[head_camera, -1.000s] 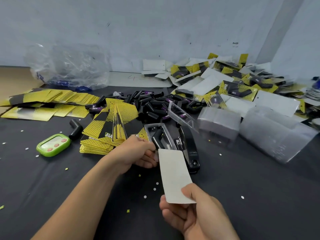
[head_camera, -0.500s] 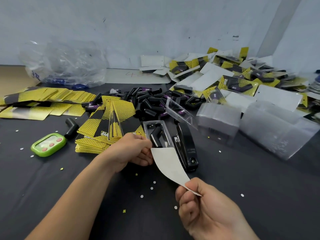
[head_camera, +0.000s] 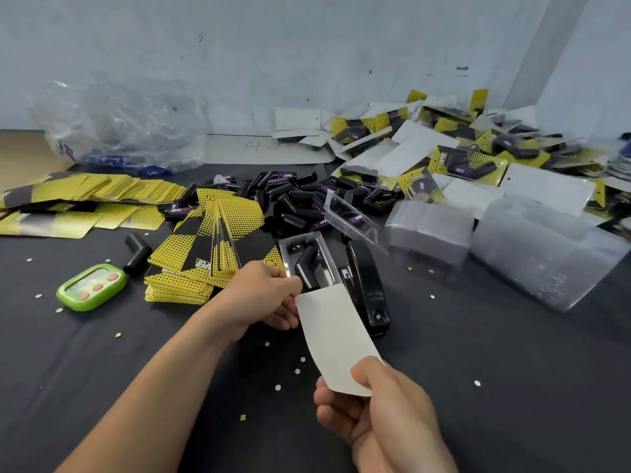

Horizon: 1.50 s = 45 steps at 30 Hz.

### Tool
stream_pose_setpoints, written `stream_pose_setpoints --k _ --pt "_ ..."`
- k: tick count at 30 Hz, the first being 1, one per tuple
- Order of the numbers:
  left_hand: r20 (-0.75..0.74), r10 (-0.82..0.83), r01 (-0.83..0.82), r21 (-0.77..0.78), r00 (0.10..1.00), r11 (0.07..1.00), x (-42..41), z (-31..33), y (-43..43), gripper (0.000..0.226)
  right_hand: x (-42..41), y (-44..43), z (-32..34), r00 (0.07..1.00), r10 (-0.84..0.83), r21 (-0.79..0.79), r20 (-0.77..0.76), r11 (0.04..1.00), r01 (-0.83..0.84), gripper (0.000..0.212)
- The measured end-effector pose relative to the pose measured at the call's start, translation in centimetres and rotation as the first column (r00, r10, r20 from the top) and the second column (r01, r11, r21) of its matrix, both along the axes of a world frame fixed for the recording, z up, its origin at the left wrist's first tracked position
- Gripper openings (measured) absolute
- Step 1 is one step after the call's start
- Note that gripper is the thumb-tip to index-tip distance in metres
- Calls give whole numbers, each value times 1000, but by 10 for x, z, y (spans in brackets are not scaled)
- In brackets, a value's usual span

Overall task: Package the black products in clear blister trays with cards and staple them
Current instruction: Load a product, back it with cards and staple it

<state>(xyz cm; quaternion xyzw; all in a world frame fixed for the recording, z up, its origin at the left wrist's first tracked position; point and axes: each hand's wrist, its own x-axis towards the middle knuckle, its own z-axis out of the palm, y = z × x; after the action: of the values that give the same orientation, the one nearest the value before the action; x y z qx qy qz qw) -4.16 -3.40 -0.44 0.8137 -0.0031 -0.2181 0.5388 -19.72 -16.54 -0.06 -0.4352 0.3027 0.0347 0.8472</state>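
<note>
A clear blister tray (head_camera: 322, 245) lies on the dark table with a bent black product (head_camera: 306, 266) inside it. My left hand (head_camera: 264, 295) grips the tray's near left edge. My right hand (head_camera: 372, 401) pinches the near end of a card (head_camera: 333, 336), white side up, whose far end overlaps the tray's near end. A black stapler (head_camera: 367, 285) lies just right of the tray. A fanned stack of yellow-and-black cards (head_camera: 205, 257) sits left of the tray, and a heap of loose black products (head_camera: 293, 199) lies behind it.
Stacks of empty clear trays (head_camera: 430, 230) (head_camera: 546, 250) stand at the right. Finished packs (head_camera: 467, 165) are piled at the back right. More cards (head_camera: 85, 199) are spread at the left, beside a green device (head_camera: 92, 286), a single black product (head_camera: 136, 252) and a crumpled plastic bag (head_camera: 119, 131).
The card was bent and twisted half a second ago; it now lies flatter and straighter, with its far end over the tray's near end. My left hand stays at the tray.
</note>
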Motion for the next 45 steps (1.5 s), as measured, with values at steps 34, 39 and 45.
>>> stream_pose_setpoints --k 34,39,45 --pt "-106 -306 287 -160 946 944 -1 17 25 27 35 0 -9 988 114 -206 106 974 -90 13" --pt "-153 -503 436 -329 851 838 -3 20 35 33 42 6 -8 991 108 -292 80 953 -80 20" --pt "-150 -481 416 -327 863 848 -1 19 36 36 31 1 -13 964 161 -242 213 964 -107 14"
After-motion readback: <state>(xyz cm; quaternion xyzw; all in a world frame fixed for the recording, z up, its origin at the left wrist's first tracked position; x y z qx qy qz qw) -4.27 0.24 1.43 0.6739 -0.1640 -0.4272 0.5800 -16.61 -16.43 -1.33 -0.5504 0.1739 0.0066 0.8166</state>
